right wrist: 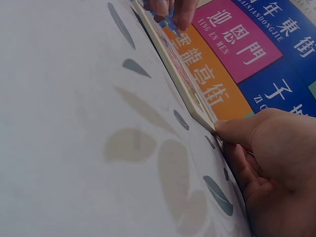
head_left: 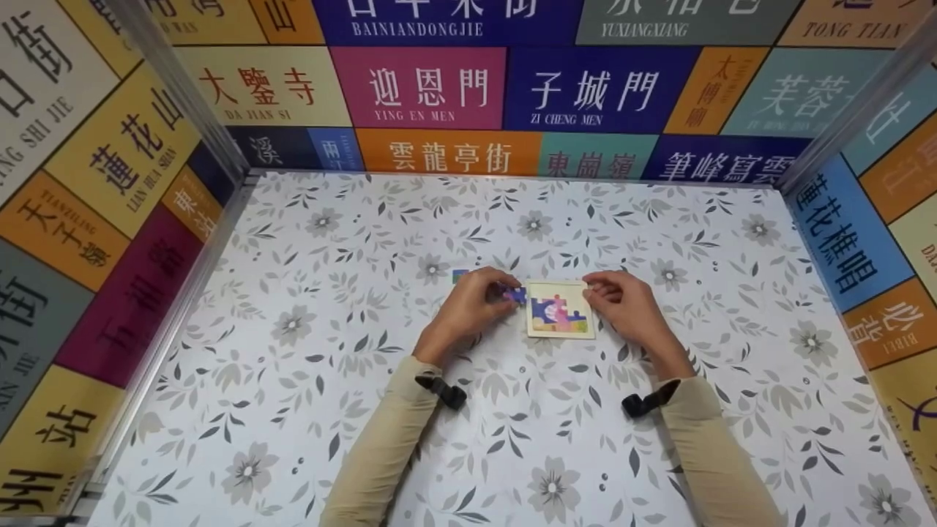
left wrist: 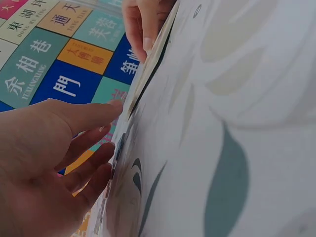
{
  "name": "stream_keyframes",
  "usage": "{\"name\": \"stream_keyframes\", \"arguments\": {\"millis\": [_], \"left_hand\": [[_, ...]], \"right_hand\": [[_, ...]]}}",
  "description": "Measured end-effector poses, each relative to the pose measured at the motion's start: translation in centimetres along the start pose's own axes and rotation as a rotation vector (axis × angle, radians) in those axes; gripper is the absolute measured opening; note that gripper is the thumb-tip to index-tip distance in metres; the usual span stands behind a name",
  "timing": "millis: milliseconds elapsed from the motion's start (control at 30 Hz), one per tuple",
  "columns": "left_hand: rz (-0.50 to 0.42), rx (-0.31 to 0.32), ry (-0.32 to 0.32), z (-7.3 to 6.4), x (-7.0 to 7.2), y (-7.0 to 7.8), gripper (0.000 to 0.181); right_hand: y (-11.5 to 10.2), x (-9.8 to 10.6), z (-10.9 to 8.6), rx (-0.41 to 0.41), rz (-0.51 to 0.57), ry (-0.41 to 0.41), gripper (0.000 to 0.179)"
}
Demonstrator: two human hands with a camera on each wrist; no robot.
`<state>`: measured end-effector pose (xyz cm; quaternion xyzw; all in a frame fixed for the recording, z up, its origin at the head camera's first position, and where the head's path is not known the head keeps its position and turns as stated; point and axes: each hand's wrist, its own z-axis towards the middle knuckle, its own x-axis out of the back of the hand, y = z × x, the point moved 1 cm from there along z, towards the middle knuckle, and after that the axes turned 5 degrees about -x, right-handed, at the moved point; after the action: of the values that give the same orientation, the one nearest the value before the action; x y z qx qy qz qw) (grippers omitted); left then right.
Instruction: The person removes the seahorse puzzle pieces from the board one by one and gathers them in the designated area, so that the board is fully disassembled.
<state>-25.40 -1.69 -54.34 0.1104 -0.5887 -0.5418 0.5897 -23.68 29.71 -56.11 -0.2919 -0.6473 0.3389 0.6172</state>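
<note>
A small, square jigsaw puzzle board (head_left: 561,335) with a pale rim lies on the table. Several joined pieces (head_left: 558,313) in pink, purple and yellow fill its lower part, and the upper part shows bare backing. My right hand (head_left: 622,300) grips the board's right edge, thumb (right wrist: 229,129) at the corner in the right wrist view. Just left of the board, my left hand (head_left: 479,296) holds a purple-blue puzzle piece (head_left: 515,294) between thumb and fingertips. In the left wrist view the left thumb (left wrist: 94,114) is spread from the other fingers, close over the table.
Beyond the left hand lies another puzzle piece (head_left: 460,276), blue-green and partly hidden by that hand. The table (head_left: 395,219) has a white cover printed with grey flowers and leaves. Panels with coloured blocks of lettering (head_left: 424,88) stand along the back and both sides.
</note>
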Motion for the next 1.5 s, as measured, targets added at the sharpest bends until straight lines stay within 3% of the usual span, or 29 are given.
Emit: {"name": "stream_keyframes", "arguments": {"millis": [733,1500], "left_hand": [[0.036,0.079,-0.09,-0.6,2.3,-1.1,0.039],[0.077,0.086,-0.073,-0.6,1.9,-1.1,0.034]], "right_hand": [[0.0,-0.1,0.1,0.009,0.004,0.007,0.033],[0.1,-0.1,0.1,0.006,-0.011,0.011,0.033]]}}
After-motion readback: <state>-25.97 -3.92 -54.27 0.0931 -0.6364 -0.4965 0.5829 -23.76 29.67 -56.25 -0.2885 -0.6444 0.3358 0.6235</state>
